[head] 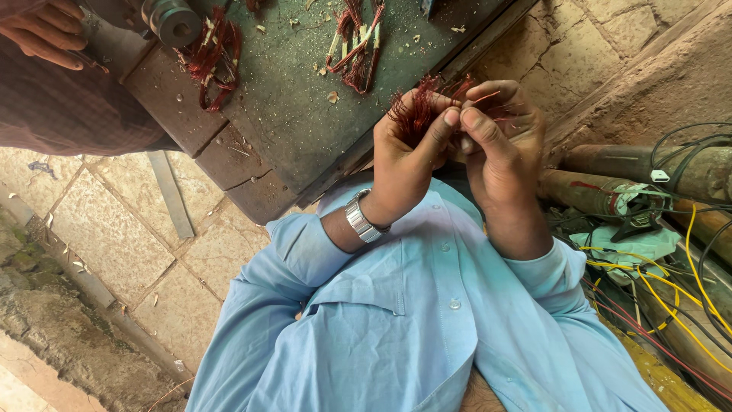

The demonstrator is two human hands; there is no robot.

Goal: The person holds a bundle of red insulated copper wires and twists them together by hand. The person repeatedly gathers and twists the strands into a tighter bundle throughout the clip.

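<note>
both hands, left (408, 149) & right (499, 137), pinched tight on the copper wire bundle (418, 111) — imo keep strands fanned, tease slowly, don't yank or they'll kink

Wire bundles (357, 46) on workbench (297, 107)

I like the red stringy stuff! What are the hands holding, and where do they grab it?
Both hands, left hand and right hand, hold a bundle of thin red wire, pinching its loose strand ends between fingertips.
</note>
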